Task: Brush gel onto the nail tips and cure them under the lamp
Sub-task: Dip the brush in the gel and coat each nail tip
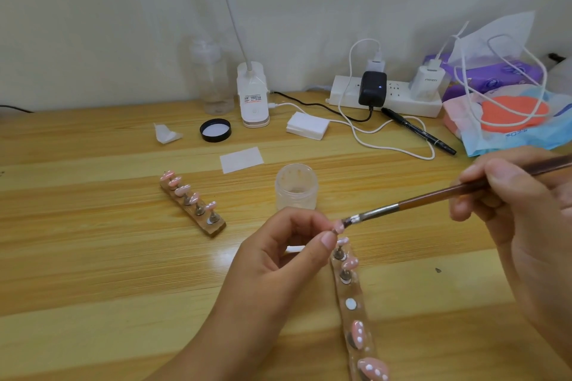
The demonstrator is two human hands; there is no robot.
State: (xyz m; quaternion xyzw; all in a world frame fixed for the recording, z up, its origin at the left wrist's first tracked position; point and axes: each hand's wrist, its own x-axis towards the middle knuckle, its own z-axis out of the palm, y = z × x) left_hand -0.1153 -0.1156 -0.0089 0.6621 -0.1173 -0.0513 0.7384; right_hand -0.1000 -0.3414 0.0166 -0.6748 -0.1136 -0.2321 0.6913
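Over the wooden table (93, 257), the left hand (288, 254) pinches a pink nail tip (339, 228) (between thumb and forefinger), and the right hand (520, 201), at three o'clock, grips the brush (433, 196) touching it.

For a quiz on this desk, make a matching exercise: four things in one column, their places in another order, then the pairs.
1 brush
2 nail tip
3 lid
4 pen

A left of the lamp base
B in front of the power strip
C gripped by the right hand
D pinched by the left hand

Pairs: 1-C, 2-D, 3-A, 4-B
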